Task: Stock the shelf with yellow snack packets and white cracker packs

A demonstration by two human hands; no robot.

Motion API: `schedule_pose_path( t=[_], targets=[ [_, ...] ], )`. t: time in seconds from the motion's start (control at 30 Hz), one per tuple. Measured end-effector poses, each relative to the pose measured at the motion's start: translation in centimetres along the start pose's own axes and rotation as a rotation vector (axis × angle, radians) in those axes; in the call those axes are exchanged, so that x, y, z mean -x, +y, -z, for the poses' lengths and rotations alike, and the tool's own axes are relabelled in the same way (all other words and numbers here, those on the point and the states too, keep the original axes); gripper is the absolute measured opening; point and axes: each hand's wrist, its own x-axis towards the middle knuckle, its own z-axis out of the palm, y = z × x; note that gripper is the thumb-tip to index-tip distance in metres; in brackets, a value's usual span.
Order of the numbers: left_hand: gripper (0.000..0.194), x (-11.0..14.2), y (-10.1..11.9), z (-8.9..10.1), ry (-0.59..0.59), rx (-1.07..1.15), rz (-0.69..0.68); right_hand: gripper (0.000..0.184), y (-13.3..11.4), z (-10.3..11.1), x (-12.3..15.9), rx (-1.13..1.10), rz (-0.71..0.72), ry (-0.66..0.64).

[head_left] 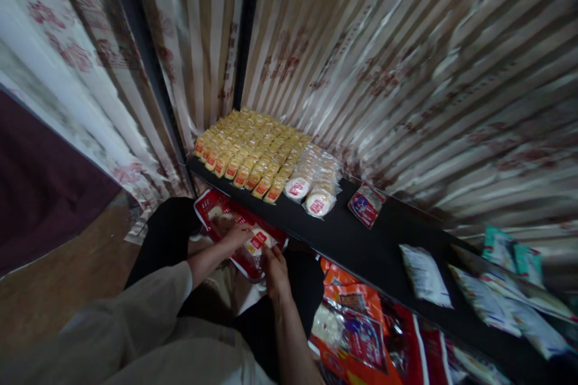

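Observation:
A red plastic basket (206, 203) rests between my knees, with pale round wrapped pieces (217, 213) inside it. Over the basket, a clear-wrapped white snack pack (259, 239) with a red label is between my hands. My left hand (237, 237) has its fingers closed at the pack's left side. At its right edge, the thumb and fingers of my right hand (273, 266) pinch the wrapper. On the black shelf just ahead stand tight rows of yellow wrapped snacks (253, 153). Beside them are two rows of white round packs (320, 201) with red labels.
A red and purple packet (366, 204) lies farther right on the black shelf (383, 246). White packets (425, 277) and green packets (499, 248) lie toward the right end. Orange and red bags (356, 307) sit below the shelf. Striped printed sheeting (383, 72) hangs behind, around dark posts.

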Motion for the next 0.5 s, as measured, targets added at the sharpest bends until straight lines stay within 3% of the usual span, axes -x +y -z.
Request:
schedule_pose_path(
  t=[0.1,0.3,0.5],
  targets=[
    [0.020,0.6,1.8,-0.2,-0.091,-0.033,-0.057,0.044,-2.1,0.4,1.5,-0.041,-0.062,-0.029],
    [0.029,1.1,3.8,-1.5,-0.289,-0.226,-0.252,0.048,-4.5,2.0,2.5,0.005,0.036,-0.030],
    [0.033,-0.5,5.2,-2.0,-0.294,-0.392,-0.349,0.040,-5.7,3.1,2.3,-0.101,0.044,-0.036]
  ],
)
